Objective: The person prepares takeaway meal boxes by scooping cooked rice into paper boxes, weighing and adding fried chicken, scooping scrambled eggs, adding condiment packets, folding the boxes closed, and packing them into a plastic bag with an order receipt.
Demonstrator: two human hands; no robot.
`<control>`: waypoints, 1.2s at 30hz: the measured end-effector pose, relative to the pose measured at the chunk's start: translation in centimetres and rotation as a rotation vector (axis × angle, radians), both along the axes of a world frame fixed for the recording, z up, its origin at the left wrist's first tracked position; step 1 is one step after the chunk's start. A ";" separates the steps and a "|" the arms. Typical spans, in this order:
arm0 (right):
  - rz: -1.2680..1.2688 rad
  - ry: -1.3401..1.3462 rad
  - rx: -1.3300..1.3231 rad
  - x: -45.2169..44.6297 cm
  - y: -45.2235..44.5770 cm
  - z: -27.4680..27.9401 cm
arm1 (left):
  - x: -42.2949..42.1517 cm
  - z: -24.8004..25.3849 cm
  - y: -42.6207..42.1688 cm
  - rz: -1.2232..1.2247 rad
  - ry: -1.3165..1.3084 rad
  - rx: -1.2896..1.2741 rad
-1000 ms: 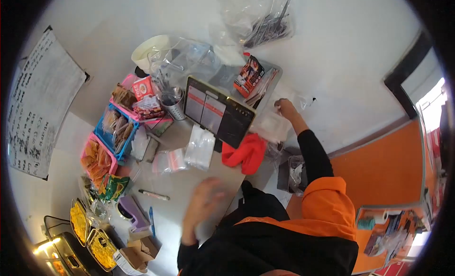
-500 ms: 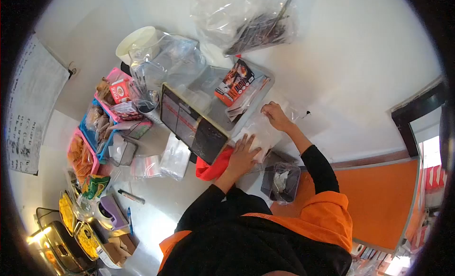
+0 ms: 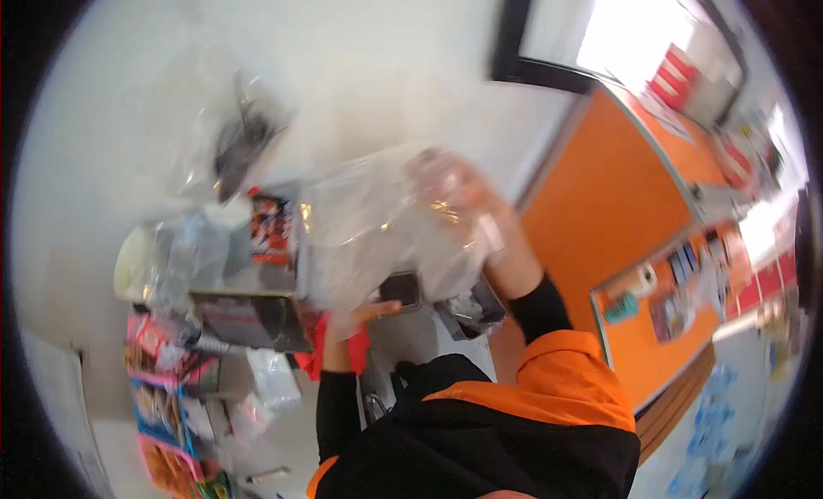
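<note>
My right hand (image 3: 459, 190), blurred by motion, is raised by the wall and closed on a large clear plastic bag (image 3: 351, 233). The sheet of plastic spreads leftwards from it, in front of the grey tray. Lower down, my left hand (image 3: 364, 317) lies by the bag's lower edge with a finger stretched out to the right; its other fingers are partly hidden by plastic. A red cloth or bag (image 3: 356, 349) sits just beneath that hand. Close to its fingertips is a dark rectangular object (image 3: 400, 290), too blurred to name.
A dark-screened tablet (image 3: 249, 321) stands left of my left hand, before a tray with a printed packet (image 3: 271, 229). A small bin (image 3: 471, 310) is below my right forearm. Pink and blue baskets (image 3: 159, 413) stand at left. An orange partition (image 3: 600, 182) rises at right.
My view has swung to the right. My right hand has lifted clear plastic up and across. My left hand, spread flat on plastic before, now sits by the red cloth.
</note>
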State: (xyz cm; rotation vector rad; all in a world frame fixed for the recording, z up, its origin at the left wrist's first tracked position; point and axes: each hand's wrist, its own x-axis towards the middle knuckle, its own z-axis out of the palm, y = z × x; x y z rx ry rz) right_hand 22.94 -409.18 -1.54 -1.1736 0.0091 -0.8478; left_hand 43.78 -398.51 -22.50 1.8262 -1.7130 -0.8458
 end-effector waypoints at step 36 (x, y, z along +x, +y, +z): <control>-1.096 1.212 -0.675 -26.1 38.9 -10.8 | -17.1 5.1 37.8 0.601 1.219 -0.164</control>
